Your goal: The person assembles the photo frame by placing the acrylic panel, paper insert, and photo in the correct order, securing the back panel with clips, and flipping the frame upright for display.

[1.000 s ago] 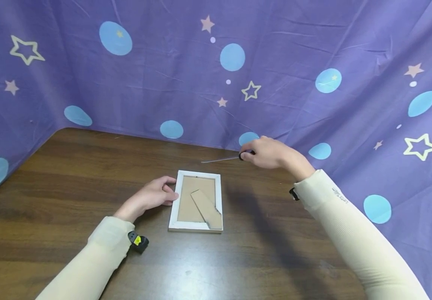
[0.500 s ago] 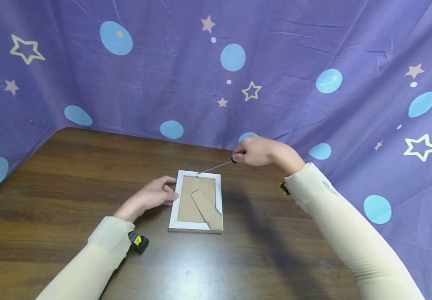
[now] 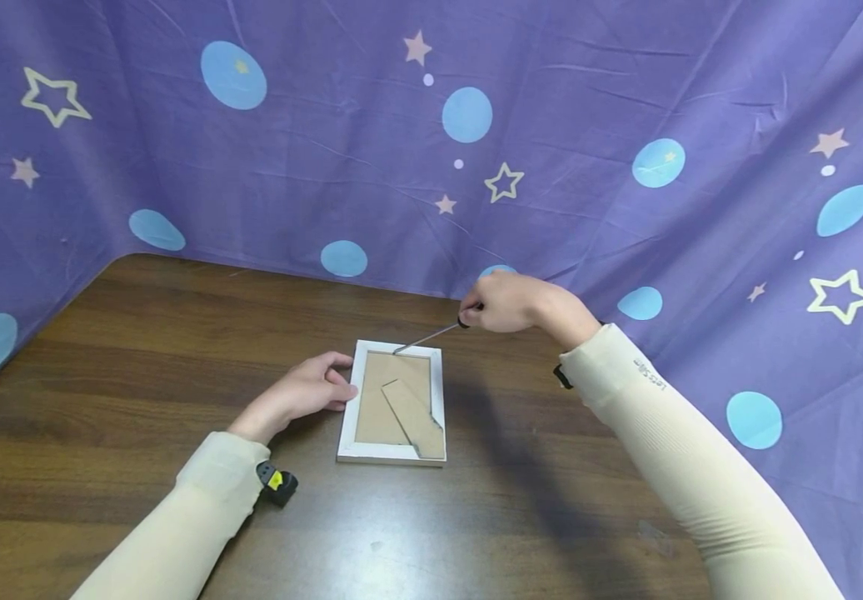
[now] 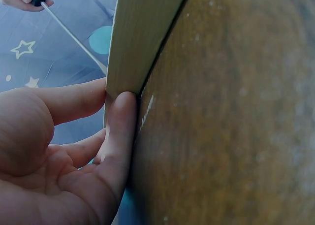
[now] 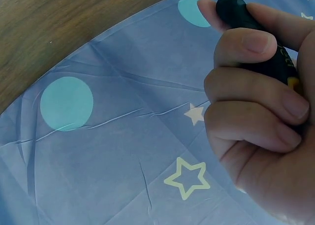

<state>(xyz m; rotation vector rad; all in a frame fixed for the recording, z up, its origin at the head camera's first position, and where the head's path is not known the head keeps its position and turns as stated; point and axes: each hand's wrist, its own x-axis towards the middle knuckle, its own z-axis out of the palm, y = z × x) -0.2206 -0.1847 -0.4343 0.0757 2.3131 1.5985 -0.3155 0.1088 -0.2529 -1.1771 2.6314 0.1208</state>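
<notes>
A white picture frame (image 3: 392, 401) lies face down on the brown table (image 3: 139, 350), its cardboard back and folding stand (image 3: 411, 417) facing up. My left hand (image 3: 304, 392) rests against the frame's left edge (image 4: 135, 43), fingers straight along it. My right hand (image 3: 510, 302) grips the black handle (image 5: 256, 33) of a thin screwdriver (image 3: 427, 337). The shaft slopes down to the left and its tip sits at the top inner edge of the frame's back.
A purple cloth (image 3: 431, 150) with blue dots and stars hangs behind the table and drapes down its right side. Bare wood stretches to the left of and in front of the frame.
My right hand has moved left and tilted the screwdriver down, bringing its tip from above the table behind the frame onto the frame's top edge. The left hand has stayed put.
</notes>
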